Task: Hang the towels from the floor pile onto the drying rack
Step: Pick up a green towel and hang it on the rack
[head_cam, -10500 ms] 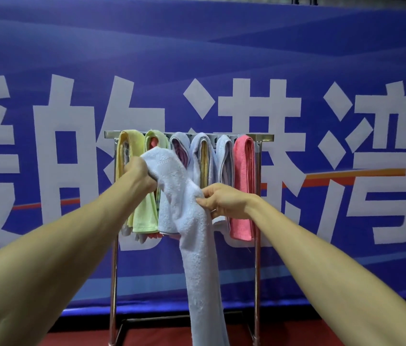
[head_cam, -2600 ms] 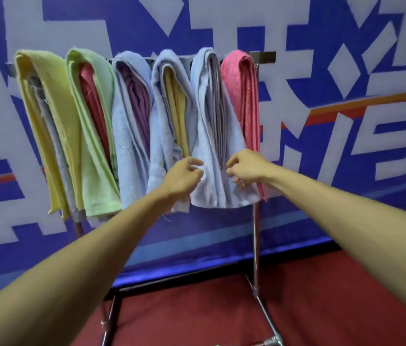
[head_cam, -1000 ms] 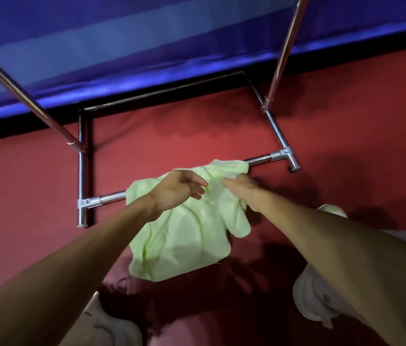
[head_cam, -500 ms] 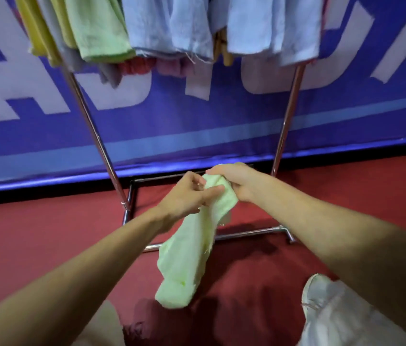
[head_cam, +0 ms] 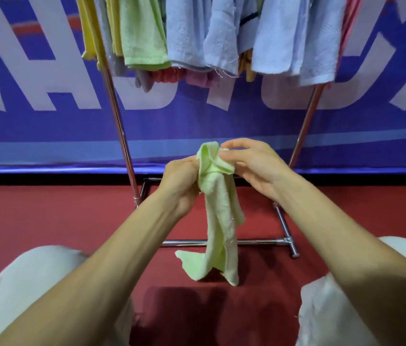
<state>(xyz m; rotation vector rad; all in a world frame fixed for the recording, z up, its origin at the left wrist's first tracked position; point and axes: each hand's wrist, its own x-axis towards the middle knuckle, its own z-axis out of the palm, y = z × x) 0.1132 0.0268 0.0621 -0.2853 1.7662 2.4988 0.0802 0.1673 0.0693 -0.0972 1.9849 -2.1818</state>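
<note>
The towel [head_cam: 219,221] hangs long and straight down from its top end, in front of the rack [head_cam: 122,136] and below the hung towels [head_cam: 189,33]. The left hand [head_cam: 182,181] grips that top end, and the right hand [head_cam: 254,166] pinches it just beside. Both hands are about as near. The left fingers hide behind the towel. The rack's top bar is cut off, and no pile shows.

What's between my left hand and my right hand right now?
The head view shows the bunched top of the light green towel between the left hand and the right hand; both hold it, and the rest hangs down.
</note>
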